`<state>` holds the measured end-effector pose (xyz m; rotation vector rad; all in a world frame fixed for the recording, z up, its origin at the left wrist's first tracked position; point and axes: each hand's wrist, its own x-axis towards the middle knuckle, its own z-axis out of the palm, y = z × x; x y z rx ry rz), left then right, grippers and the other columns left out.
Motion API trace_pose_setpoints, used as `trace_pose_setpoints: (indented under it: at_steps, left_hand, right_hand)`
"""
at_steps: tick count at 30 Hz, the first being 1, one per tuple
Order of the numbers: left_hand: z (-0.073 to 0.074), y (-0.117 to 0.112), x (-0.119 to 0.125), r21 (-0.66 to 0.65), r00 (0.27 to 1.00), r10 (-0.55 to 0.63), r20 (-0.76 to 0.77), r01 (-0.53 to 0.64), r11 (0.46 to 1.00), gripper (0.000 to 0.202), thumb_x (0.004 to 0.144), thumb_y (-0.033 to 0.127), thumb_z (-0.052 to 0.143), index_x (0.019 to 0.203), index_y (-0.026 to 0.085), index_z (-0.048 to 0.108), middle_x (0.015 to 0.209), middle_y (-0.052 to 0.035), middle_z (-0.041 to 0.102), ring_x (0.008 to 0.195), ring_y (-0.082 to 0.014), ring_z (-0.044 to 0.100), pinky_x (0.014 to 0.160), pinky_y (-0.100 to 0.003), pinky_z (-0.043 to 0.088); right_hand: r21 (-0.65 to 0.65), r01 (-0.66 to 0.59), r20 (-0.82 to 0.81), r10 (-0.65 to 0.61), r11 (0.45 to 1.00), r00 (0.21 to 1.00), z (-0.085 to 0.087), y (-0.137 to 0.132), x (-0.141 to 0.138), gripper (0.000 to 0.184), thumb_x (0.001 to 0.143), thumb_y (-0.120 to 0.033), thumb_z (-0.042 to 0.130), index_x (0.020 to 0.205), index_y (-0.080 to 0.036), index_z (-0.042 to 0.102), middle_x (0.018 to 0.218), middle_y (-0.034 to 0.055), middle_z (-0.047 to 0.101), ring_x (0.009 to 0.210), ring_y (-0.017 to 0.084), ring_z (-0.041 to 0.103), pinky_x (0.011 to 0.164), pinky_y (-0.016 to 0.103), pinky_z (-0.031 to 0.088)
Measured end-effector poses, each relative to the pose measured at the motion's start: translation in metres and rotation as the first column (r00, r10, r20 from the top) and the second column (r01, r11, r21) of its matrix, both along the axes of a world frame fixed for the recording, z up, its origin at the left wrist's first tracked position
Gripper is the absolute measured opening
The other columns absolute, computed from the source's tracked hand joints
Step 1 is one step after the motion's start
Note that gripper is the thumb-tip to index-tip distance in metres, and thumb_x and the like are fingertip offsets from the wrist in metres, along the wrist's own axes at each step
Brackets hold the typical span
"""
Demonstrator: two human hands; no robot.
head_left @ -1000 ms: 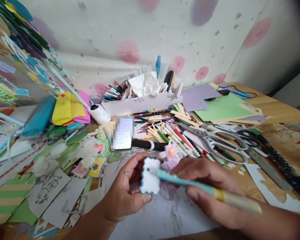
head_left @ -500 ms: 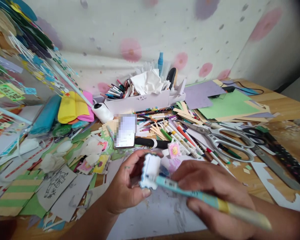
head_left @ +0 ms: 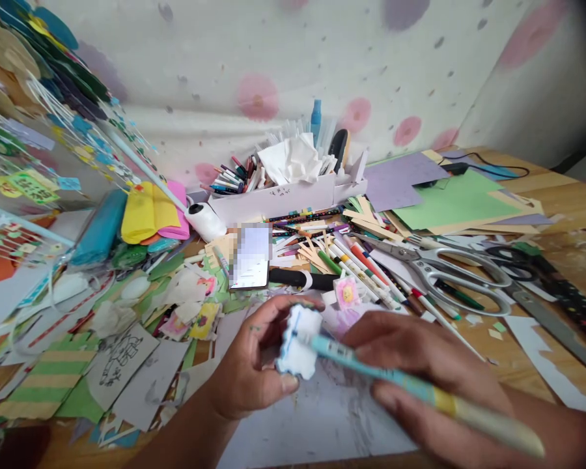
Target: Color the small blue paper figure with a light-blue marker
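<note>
My left hand [head_left: 251, 358] pinches a small white scalloped paper piece [head_left: 303, 358] with blue marks along its edges, its face turned toward me. In my right hand [head_left: 420, 365] is a light blue and yellow marker [head_left: 395, 381], held slantwise. The marker's tip is at the upper middle of the paper piece; blur hides whether it touches. Beneath both hands lies a smudged white sheet [head_left: 297, 430]. Just beyond them sits a small pink card with a yellow flower [head_left: 348, 293].
A phone [head_left: 251, 257] stands propped behind my hands. Colored markers [head_left: 366, 270] and large silver scissors [head_left: 459, 273] lie to the right. A white box [head_left: 278, 198] of pens and tissue is at the back. Paper scraps [head_left: 53, 365] cover the left.
The paper piece has turned in my left hand, so more of its white face shows. The marker's tip now lies higher on the piece. The whole view has shifted slightly.
</note>
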<state>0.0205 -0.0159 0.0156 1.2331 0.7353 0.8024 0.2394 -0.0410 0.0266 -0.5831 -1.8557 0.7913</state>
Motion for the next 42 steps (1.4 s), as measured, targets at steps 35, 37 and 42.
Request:
trace_pose_setpoints:
  at_steps: [35, 37, 42]
  left_hand:
    - [0.0006, 0.0006, -0.0024, -0.001, 0.998, -0.061, -0.029, 0.061, 0.998, 0.062, 0.051, 0.014, 0.069, 0.112, 0.024, 0.063, 0.089, -0.0028, 0.061, 0.069, -0.0143, 0.049, 0.056, -0.020, 0.037]
    - [-0.0001, 0.0003, -0.0031, 0.000, 0.998, -0.062, -0.027, 0.062, 0.998, 0.062, 0.051, 0.013, 0.069, 0.112, 0.024, 0.064, 0.089, -0.0027, 0.061, 0.070, -0.0145, 0.050, 0.056, -0.020, 0.037]
    - [-0.0010, 0.0009, -0.0058, 0.014, 0.997, -0.069, -0.046, 0.070, 0.997, 0.063, 0.052, 0.016, 0.069, 0.113, 0.024, 0.063, 0.092, -0.0038, 0.062, 0.072, -0.0163, 0.051, 0.057, -0.021, 0.039]
  right_hand:
    - [0.016, 0.074, -0.023, -0.073, 0.997, 0.997, -0.0008, -0.0025, 0.0014, 0.027, 0.079, -0.009, 0.058, 0.103, -0.021, 0.060, 0.087, 0.0074, 0.070, 0.082, 0.018, 0.069, 0.071, 0.027, 0.058]
    - [0.020, 0.078, -0.022, -0.077, 0.997, 0.997, -0.0003, -0.0021, 0.0011, 0.026, 0.079, -0.008, 0.058, 0.102, -0.021, 0.060, 0.086, 0.0076, 0.070, 0.082, 0.019, 0.069, 0.071, 0.028, 0.058]
    - [-0.016, 0.055, -0.040, -0.056, 0.998, 0.998, 0.0015, -0.0019, 0.0010, 0.025, 0.081, -0.009, 0.056, 0.102, -0.021, 0.060, 0.089, 0.0085, 0.071, 0.080, 0.019, 0.070, 0.070, 0.029, 0.058]
